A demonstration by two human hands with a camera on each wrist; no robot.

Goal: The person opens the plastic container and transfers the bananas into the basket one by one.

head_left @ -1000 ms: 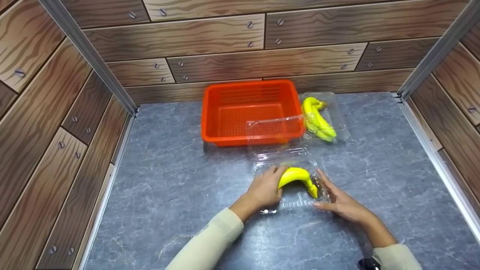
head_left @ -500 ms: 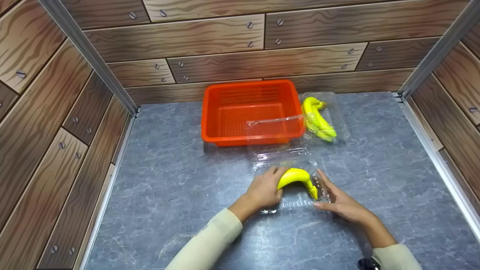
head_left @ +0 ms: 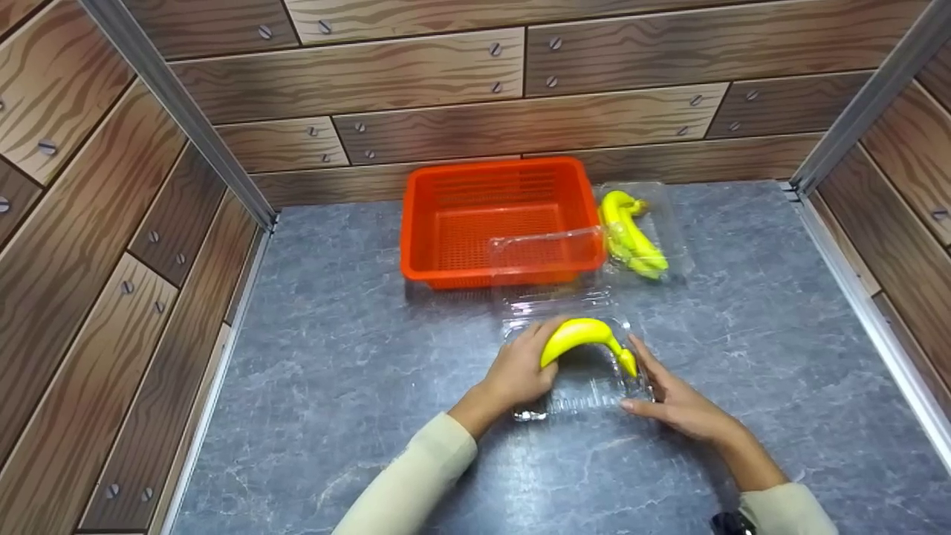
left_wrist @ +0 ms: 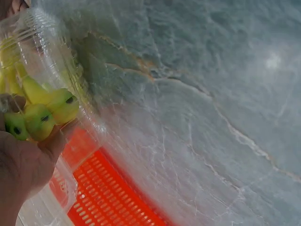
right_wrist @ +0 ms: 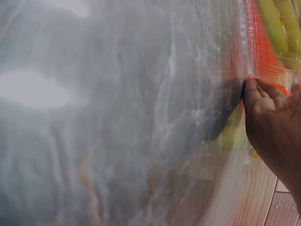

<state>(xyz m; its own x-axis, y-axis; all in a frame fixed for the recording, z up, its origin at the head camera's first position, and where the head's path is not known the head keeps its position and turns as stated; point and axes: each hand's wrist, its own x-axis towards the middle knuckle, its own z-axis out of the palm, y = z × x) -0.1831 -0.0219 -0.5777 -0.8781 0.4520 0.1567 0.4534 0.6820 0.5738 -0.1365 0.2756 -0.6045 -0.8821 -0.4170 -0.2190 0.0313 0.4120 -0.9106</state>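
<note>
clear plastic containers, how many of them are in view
2: the open front container by the right hand, and the back container just right of the red basket, with bananas in it. Another stacked inside could go unseen.

1. Left hand (head_left: 521,371): curled in a grip.
2. Right hand (head_left: 682,403): fingers (head_left: 649,360) extended, thumb (head_left: 645,408) spread apart from them.
3. Left arm (head_left: 416,475) and right arm (head_left: 780,501): sleeved, stretched forward, angled inward.
4. Hands near each other, apart.
</note>
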